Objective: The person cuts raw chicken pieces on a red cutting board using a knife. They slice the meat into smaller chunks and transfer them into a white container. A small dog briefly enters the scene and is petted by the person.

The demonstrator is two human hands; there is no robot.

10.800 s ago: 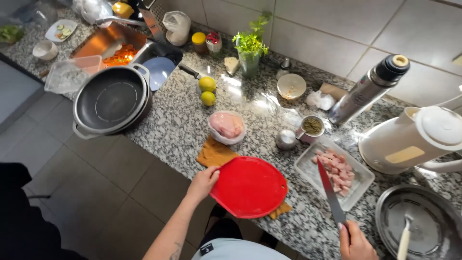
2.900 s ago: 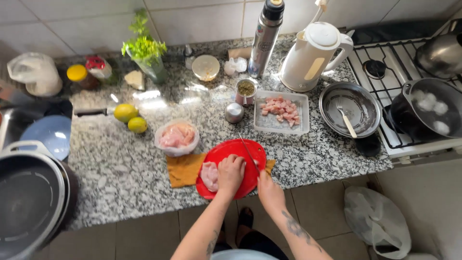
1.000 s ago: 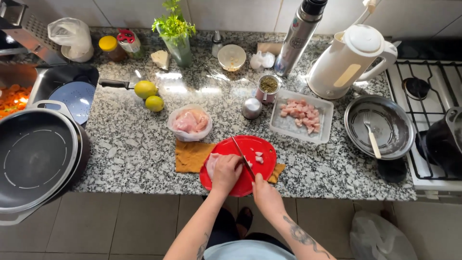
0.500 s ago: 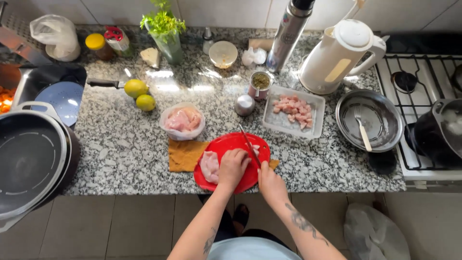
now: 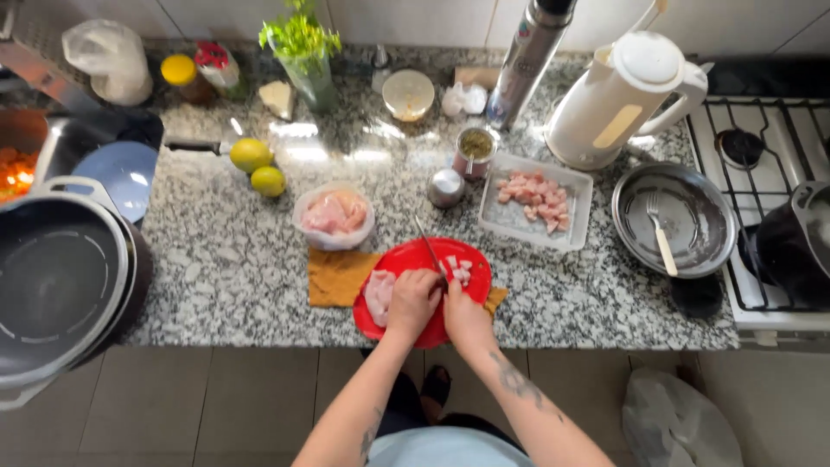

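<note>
Knife point(image 5: 430, 252) is being gripped in closed right hand point(image 5: 465, 313); raw chicken point(image 5: 379, 294) is being pinned under left hand point(image 5: 413, 298) beside the blade, on red board point(image 5: 415, 329).

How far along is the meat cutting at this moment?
Done: cut pieces lie in the white tray, a few more on the red board. In hand: the left hand holds a raw piece while the right hand works the knife. Left: whole meat in the bowl.

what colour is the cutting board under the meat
Red. The round cutting board shows best in the head view, with raw meat on it.
</note>
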